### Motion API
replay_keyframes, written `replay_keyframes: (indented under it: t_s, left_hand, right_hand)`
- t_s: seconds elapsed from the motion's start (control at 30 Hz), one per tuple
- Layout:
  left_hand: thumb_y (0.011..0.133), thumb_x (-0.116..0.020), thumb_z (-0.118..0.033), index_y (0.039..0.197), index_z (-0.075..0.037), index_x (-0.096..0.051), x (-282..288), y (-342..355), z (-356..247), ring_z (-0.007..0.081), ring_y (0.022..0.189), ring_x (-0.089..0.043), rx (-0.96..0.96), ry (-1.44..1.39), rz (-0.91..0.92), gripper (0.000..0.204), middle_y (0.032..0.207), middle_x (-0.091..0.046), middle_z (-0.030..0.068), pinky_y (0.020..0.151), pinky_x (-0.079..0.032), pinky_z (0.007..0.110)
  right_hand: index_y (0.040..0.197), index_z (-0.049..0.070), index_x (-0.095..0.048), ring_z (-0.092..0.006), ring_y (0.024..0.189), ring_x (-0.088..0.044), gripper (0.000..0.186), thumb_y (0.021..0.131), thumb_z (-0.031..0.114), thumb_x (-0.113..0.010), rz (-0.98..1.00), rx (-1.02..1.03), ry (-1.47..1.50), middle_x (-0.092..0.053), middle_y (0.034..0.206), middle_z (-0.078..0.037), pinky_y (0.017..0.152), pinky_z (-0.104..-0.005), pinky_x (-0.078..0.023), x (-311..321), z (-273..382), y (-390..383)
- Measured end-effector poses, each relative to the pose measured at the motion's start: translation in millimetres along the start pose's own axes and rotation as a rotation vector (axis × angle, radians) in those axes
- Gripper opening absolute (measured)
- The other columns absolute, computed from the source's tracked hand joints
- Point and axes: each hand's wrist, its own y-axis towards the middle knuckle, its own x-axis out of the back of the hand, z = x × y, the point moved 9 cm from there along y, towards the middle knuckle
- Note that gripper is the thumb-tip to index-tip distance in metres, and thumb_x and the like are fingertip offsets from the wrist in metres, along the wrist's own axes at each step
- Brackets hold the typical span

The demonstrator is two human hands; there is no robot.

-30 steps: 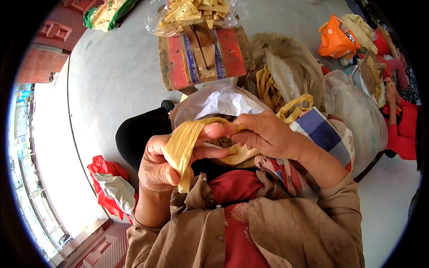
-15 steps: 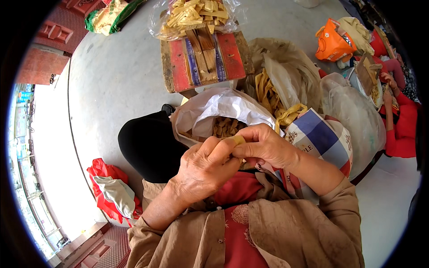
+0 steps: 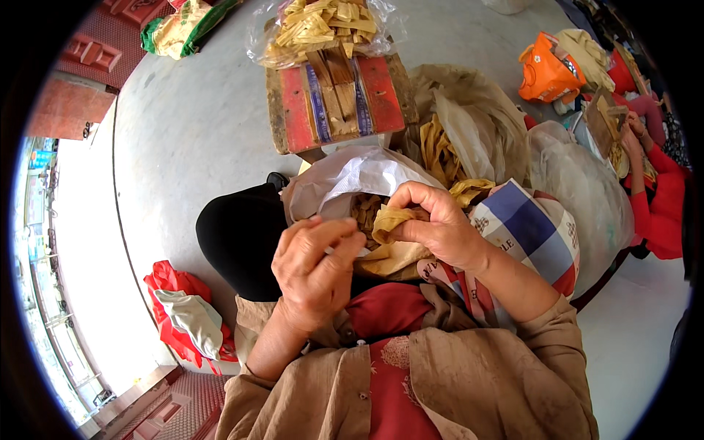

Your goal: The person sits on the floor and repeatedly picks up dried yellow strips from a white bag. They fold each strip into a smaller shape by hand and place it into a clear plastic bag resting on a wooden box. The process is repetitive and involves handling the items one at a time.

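My right hand (image 3: 444,231) pinches a folded yellow strip, like a dried leaf (image 3: 392,222), between thumb and fingers. To its left, my left hand (image 3: 315,268) is raised apart from the strip, its fingers bent and loosely spread, with nothing visible in them. Just beyond both hands, a white woven sack (image 3: 352,170) gapes; small brownish folded pieces (image 3: 364,209) lie inside it, partly hidden by my right hand. Below the hands, a tan sheet (image 3: 396,258) lies over my lap.
Ahead stands a red wooden stool (image 3: 381,92) bearing a slotted wooden block (image 3: 341,99) and a heap of yellow folded strips (image 3: 323,29). A clear bag (image 3: 484,125) with long strips sits right of it. A checked bag (image 3: 524,227) is by my right arm. Another person (image 3: 656,198) works far right.
My left hand has let go of the strip and drawn back left. My right hand keeps the strip, which now shows more of its folded loop.
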Motion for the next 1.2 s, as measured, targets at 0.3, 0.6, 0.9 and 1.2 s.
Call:
replay_keyframes:
  t_s: [0.3,0.6,0.9,1.2]
  left_hand:
    - [0.079,-0.081,-0.018,0.09,-0.009,-0.073,-36,-9,11,0.0186,0.058,-0.058,0.192,-0.08,0.163,0.017,0.07,-0.063,0.0006,0.055,-0.048,0.032]
    - [0.095,-0.07,-0.011,0.087,-0.002,-0.067,-67,-42,33,0.0066,0.045,-0.049,1.068,-1.143,0.381,0.013,0.062,-0.058,-0.002,0.051,-0.047,0.027]
    - [0.099,-0.061,-0.013,0.091,-0.005,-0.062,-41,-47,40,0.0039,0.037,-0.032,1.24,-1.738,-0.145,0.012,0.049,-0.035,-0.0082,0.052,-0.043,0.027]
    - [0.107,-0.051,-0.03,0.096,0.0,-0.066,-24,-45,82,0.0118,0.057,-0.057,1.066,-0.964,0.071,0.036,0.062,-0.057,0.0031,0.063,-0.048,0.025]
  right_hand:
    - [0.131,0.0,-0.06,-0.0066,0.085,-0.059,0.039,0.093,0.004,-0.068,0.025,-0.159,0.321,-0.06,0.09,0.002,0.083,-0.0229,-0.051,-3,-13,-6]
    - [0.131,0.001,-0.059,-0.001,0.064,-0.05,0.039,0.105,0.029,-0.059,0.031,0.154,-0.319,-0.061,0.073,0.006,0.061,-0.0189,-0.041,-9,9,-5]
    - [0.122,-0.004,-0.062,-0.0071,0.062,-0.064,0.037,0.097,0.023,-0.07,0.108,0.133,-0.404,-0.069,0.069,-0.003,0.058,-0.0221,-0.045,12,17,-34]
    - [0.091,0.005,-0.064,-0.02,0.051,-0.06,0.021,0.079,0.01,-0.081,-0.03,0.706,-1.103,-0.059,0.063,-0.004,0.048,-0.031,-0.046,-9,46,-50]
